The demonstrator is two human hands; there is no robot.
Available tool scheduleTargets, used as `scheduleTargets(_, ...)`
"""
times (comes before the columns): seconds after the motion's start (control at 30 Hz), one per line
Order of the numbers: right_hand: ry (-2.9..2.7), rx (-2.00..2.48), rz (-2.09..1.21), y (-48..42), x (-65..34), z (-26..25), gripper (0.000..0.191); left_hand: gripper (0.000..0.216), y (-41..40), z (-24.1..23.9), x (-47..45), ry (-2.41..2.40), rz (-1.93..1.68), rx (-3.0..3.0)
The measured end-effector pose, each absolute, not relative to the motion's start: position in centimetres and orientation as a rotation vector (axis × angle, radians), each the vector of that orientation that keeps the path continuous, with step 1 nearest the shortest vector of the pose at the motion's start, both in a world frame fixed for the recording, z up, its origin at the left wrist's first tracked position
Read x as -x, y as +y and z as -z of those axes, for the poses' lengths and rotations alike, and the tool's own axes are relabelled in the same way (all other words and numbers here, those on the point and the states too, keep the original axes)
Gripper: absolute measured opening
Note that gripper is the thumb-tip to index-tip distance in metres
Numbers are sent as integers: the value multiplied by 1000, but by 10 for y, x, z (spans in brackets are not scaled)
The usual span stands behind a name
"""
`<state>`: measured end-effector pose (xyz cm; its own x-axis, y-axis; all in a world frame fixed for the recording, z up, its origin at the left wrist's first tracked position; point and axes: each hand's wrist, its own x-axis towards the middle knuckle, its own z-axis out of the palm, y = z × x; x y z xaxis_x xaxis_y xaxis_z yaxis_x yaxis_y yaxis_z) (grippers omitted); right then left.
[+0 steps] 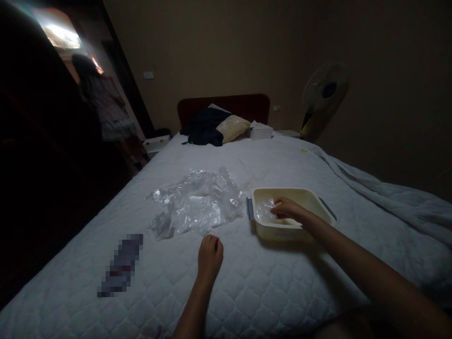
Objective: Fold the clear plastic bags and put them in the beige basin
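Observation:
My right hand (285, 210) reaches inside a cream plastic storage bin (282, 231) with grey side handles. Its fingers are pinched on a crumpled clear plastic bag (264, 210) at the bin's left inner side. My left hand (211, 254) rests on the quilted white bed cover, left of the bin, with its fingers curled in a loose fist and nothing visible in them. Just beyond it spreads a heap of clear plastic bags (205, 200), crinkled and shiny. The heap lies close to the bin's left handle.
A blurred-out dark object (122, 266) lies on the bed at left. Dark clothing (205, 127), a beige pillow (233, 128) and a white box (261, 132) are near the headboard (247, 102). A fan (326, 89) stands at right. A person (106, 103) is by the doorway.

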<state>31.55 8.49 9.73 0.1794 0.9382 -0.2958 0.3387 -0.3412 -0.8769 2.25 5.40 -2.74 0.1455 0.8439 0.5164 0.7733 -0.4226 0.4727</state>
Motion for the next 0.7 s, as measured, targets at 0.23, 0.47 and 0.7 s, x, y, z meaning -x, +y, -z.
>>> scheduleTargets(0.23, -1442, 2103, -950, 102, -305, -84, 17, 16, 55, 29, -23, 1627, -1173, -2289)
scheduleTargets(0.47, -1763, 2255, -546, 110, -312, -78, 15, 16, 53, 25, -23, 1616, -1190, -2271)
scheduleTargets(0.7, -1978, 2130, -297, 111, -319, -90, 14, 16, 52, 24, -23, 1640, -1154, -2270)
